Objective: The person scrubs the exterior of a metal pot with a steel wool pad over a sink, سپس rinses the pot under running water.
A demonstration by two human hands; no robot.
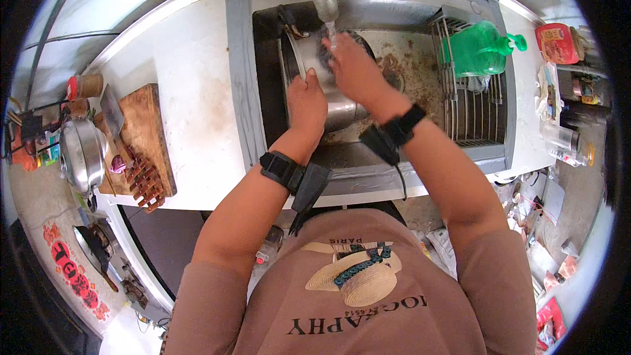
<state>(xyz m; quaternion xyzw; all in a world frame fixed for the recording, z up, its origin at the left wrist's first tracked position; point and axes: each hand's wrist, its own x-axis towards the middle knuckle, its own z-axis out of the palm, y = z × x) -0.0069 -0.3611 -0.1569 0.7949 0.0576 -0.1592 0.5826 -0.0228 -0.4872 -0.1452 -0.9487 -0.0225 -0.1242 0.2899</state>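
Observation:
My left hand point(308, 103) grips the rim of a stainless steel pot point(340, 111), which lies tilted on its side in the sink point(424, 93). Against the pot's outer side, under the faucet point(320, 0), my right hand point(352, 66) presses a dark, mesh-like scouring pad point(324, 49). Water runs from the spout onto the right hand and the pad. One dark handle of the pot shows near the back left of the sink. The pot's inside is mostly hidden from view.
A wire rack point(461, 108) hangs at the sink's right side with a green pump bottle point(475, 49) lying on it. To the left, a wooden cutting board point(148, 133), a spatula point(112, 108) and a lidded metal pan point(81, 153) stand on the counter.

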